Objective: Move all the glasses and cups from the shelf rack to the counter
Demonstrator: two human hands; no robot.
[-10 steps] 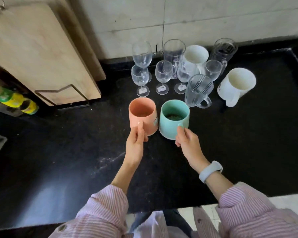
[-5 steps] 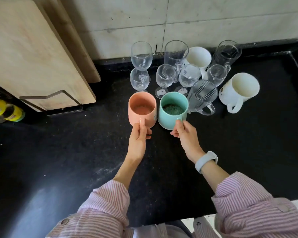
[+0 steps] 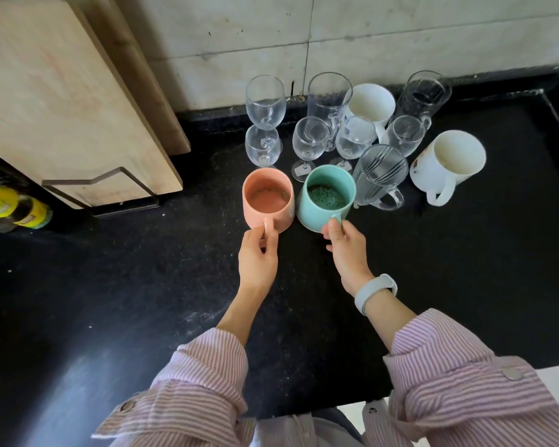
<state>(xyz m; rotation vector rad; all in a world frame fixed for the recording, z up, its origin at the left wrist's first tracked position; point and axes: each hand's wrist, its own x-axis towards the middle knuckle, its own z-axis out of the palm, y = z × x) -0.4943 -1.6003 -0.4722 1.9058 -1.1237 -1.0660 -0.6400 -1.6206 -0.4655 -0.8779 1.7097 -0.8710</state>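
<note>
A pink mug (image 3: 267, 198) and a teal mug (image 3: 326, 196) stand side by side on the black counter (image 3: 465, 269). My left hand (image 3: 258, 258) pinches the pink mug's handle. My right hand (image 3: 347, 248) grips the teal mug's handle. Behind them stand several clear wine glasses (image 3: 309, 140), a ribbed glass mug (image 3: 379, 177), a tall glass mug (image 3: 328, 101), another glass mug (image 3: 425, 93) and two white mugs (image 3: 447, 161), (image 3: 371, 104). The shelf rack is out of view.
A wooden cutting board (image 3: 62, 101) leans in a metal holder (image 3: 110, 191) at the left against the tiled wall. Bottles with yellow-green labels (image 3: 13, 208) lie at the far left edge. The counter's front edge runs under my sleeves.
Both mugs have gone forward toward the group of glasses and now rest on the counter. My hands still hold their handles.
</note>
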